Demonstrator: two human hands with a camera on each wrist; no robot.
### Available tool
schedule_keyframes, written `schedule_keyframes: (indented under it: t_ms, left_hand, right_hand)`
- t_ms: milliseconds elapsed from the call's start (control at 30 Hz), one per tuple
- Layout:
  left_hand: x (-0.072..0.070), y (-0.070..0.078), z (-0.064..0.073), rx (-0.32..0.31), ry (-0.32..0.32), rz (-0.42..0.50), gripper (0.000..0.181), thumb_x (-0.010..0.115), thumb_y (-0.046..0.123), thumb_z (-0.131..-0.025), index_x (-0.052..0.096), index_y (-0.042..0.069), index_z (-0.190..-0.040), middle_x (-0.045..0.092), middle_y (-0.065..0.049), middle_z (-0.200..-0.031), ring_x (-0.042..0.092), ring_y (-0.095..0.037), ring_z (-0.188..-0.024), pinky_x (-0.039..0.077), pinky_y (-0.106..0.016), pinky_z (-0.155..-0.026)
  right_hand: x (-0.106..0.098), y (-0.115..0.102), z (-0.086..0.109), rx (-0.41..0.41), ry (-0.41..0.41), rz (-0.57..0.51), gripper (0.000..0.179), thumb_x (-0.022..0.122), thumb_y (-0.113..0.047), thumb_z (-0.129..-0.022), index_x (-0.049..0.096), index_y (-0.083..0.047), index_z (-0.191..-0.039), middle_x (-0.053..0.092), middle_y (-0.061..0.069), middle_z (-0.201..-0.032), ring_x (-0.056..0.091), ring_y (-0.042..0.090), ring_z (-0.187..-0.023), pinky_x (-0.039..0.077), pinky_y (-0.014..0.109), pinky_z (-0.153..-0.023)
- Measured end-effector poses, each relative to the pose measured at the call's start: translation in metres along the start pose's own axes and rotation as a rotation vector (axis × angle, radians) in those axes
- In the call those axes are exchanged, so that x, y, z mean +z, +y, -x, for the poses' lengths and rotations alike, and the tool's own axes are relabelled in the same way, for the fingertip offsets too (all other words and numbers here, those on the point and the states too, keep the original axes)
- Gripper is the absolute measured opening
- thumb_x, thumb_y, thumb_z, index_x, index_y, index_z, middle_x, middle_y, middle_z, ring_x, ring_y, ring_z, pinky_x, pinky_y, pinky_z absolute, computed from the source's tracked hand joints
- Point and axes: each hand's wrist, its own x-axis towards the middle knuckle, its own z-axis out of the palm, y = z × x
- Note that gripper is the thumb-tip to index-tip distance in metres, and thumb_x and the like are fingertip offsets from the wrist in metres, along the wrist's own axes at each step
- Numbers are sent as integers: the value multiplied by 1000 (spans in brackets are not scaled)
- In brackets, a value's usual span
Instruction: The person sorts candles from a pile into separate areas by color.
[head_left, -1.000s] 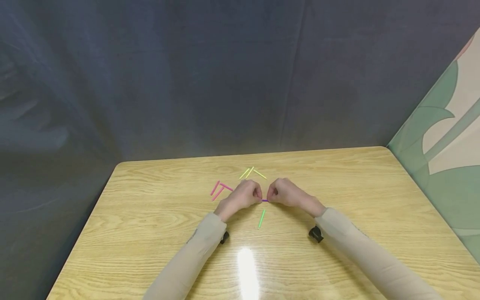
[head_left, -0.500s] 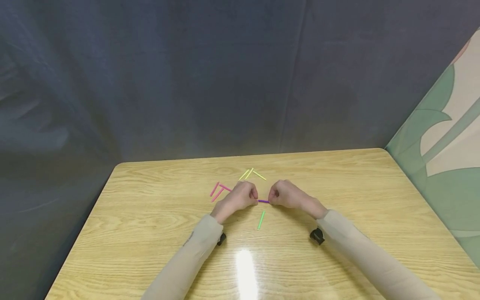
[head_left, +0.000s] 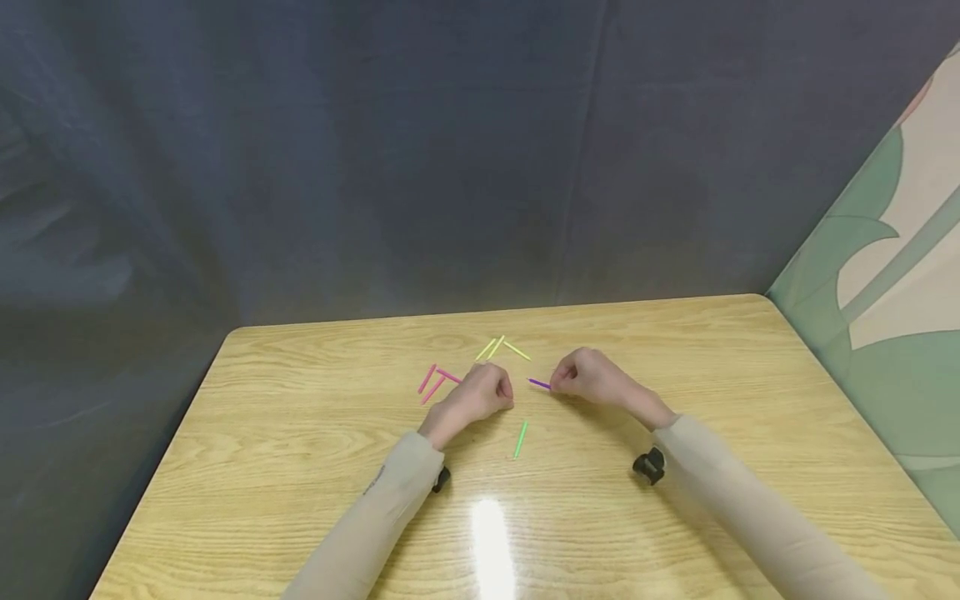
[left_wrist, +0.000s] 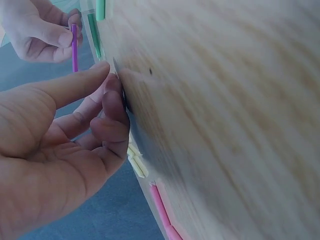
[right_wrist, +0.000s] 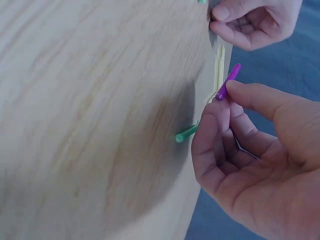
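My right hand (head_left: 590, 375) pinches one end of a thin purple stick (head_left: 539, 384) between thumb and fingertips, held just over the table. In the right wrist view the purple stick (right_wrist: 230, 81) slants up past the thumb tip. My left hand (head_left: 482, 392) rests by the tabletop with fingers loosely bent and nothing between them; in the left wrist view its thumb (left_wrist: 82, 85) lies near the index fingertip. A green stick (head_left: 521, 439) lies between the hands, nearer the body. Another green stick (right_wrist: 187, 133) shows beside my right fingers in the right wrist view.
Three pink sticks (head_left: 433, 390) lie left of the left hand, one partly hidden by it. Three yellow sticks (head_left: 517, 351) lie beyond the hands. The wooden table (head_left: 300, 467) ends at a dark curtain (head_left: 420, 167); a patterned cloth (head_left: 900, 333) hangs at the right.
The purple stick, earlier between both hands, has moved right and away from the body with my right hand. My left hand, now apart from it, has shifted slightly left.
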Motion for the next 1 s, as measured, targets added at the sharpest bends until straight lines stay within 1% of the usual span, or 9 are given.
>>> schedule_keyframes:
  t_ms: [133,267,400,500,700,800,1000]
  left_hand:
    - [0,0,1,-12,-15,2,6,71,1,-84,69,4,-79,61,3,-72,50,-9,-63,44,-22,-63]
    - [1,0,1,-3,-4,-10,8,69,0,-83,69,5,-77,61,4,-72,48,-8,-61,43,-22,-62]
    - [2,0,2,13,3,-15,10,70,-1,-82,69,6,-74,61,5,-70,47,-7,-60,42,-21,-61]
    - [2,1,2,11,0,-11,11,71,0,-82,69,6,-74,62,5,-71,48,-6,-61,43,-21,-62]
    - [2,1,1,0,3,-24,10,71,2,-82,69,7,-74,63,5,-71,50,-7,-62,44,-22,-63]
    - [3,1,0,0,4,-15,11,71,3,-82,69,8,-73,62,5,-71,51,-7,-62,44,-22,-62]
    - [4,3,2,-27,-13,10,12,72,6,-85,69,9,-74,63,5,-72,51,-8,-62,44,-22,-61]
  right_hand:
    - [-2,5,1,34,16,-18,5,68,0,-86,73,0,-86,69,4,-81,51,12,-66,44,25,-61]
    - [-3,7,2,42,50,-2,8,66,1,-85,73,1,-86,70,6,-83,55,13,-69,47,27,-64]
    - [-5,8,2,57,76,7,8,66,-3,-86,73,1,-86,70,6,-80,55,13,-66,46,28,-61]
    - [-6,8,3,69,81,1,10,65,-4,-88,73,2,-87,69,6,-80,52,12,-63,44,27,-58]
    - [-8,9,5,63,87,-1,12,63,-4,-90,72,4,-89,69,9,-79,50,12,-59,42,26,-55]
    - [-8,11,5,66,90,-2,12,63,-4,-89,72,5,-89,69,9,-80,51,12,-60,43,26,-56]
    - [-8,12,6,64,113,10,12,62,-2,-89,71,6,-89,69,10,-80,54,13,-62,46,27,-58]
